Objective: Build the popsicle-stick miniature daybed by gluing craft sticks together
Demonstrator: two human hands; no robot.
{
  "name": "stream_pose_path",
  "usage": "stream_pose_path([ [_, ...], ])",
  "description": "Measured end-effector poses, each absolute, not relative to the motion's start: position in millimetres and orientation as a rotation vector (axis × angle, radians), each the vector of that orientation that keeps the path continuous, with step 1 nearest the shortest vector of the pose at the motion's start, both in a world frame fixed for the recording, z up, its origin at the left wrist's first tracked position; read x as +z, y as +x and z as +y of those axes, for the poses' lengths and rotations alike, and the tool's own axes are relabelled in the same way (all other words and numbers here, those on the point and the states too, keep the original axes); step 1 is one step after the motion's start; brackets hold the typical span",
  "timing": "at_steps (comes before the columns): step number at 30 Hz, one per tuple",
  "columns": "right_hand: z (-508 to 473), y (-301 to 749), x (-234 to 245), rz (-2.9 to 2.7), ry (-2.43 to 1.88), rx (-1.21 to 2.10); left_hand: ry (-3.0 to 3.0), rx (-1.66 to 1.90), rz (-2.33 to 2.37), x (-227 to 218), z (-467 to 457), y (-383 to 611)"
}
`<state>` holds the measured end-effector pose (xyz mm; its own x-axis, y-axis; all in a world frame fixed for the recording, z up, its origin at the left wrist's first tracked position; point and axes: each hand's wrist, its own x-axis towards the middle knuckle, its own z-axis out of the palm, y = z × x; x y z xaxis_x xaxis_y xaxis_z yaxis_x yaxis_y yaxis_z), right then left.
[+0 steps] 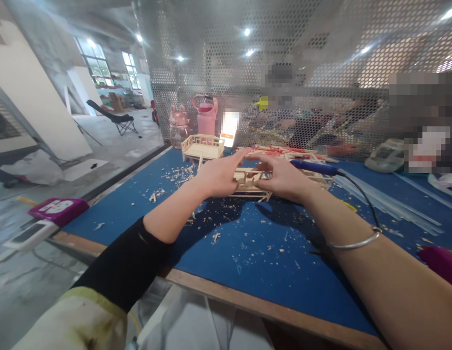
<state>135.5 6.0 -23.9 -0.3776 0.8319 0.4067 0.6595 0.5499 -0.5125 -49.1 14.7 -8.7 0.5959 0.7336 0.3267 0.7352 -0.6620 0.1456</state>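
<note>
A small pale wooden lattice frame [247, 181] made of thin sticks lies on the blue table mat [269, 253]. My left hand [219, 175] grips its left end, index finger stretched out over the top. My right hand [282, 177] grips its right end, fingers curled round the sticks. A silver bangle [357, 243] sits on my right forearm.
A finished wooden bench model [203, 147] stands at the back left, by a pink bottle [206, 114] and a pink jar [179, 125]. A blue corded tool [315, 167] lies behind my right hand. Wood chips litter the mat. A perforated metal screen [320, 73] closes the far side; blurred people sit behind it.
</note>
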Motion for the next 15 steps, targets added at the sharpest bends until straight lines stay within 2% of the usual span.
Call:
stream_pose_path([
  [4, 5.8, 142.9, -16.3, -2.016, -1.139, 0.339, -2.872, -0.820, -1.148, -8.5, 13.8, -57.8],
  [10, 0.3, 157.6, 1.3, -1.510, -1.163, 0.103, -2.698, -1.243, -1.211, 0.7, 20.6, -56.2],
  [13, -7.8, 159.1, -5.7, -1.429, -1.257, 0.071, -2.654, -1.409, -1.332, 10.4, 28.2, -43.0],
  [15, -12.4, 157.6, -17.5, -1.398, -1.329, 0.045, -2.682, -1.388, -1.369, 13.8, 30.1, -35.3],
])
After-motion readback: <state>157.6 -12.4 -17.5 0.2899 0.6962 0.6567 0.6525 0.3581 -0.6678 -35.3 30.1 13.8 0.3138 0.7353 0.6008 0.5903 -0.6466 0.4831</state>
